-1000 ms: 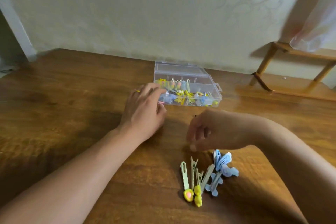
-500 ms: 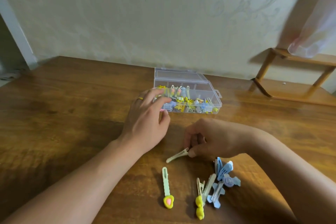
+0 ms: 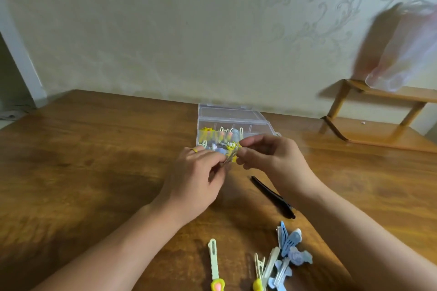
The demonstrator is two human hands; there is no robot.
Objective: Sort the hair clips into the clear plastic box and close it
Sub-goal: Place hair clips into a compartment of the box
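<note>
- Since half a second ago, the right hand has lifted off the counter with the pale clip and come up to the near edge of the clear plastic box, where it meets the left hand.
- Both hands now pinch the same pale clip, blurred, with a yellow end; it sits between their fingertips, just in front of the box's near wall.
- Left hand: thumb and fingers curled onto the clip's lower end; a yellow ring shows on one finger.
- Right hand: fingers bent, thumb and forefinger closed on the clip's upper end.
- Box: lid folded back toward the wall, compartments holding yellow, blue and pink clips.
- A black clip lies on the counter nearer the camera than the box, beside the right wrist.
- Further from the box, at the bottom edge, lie a pale green clip with a yellow-pink heart and, to its right, a cluster of blue and yellow clips.
- A wooden stand sits well to the right of the box.
</note>
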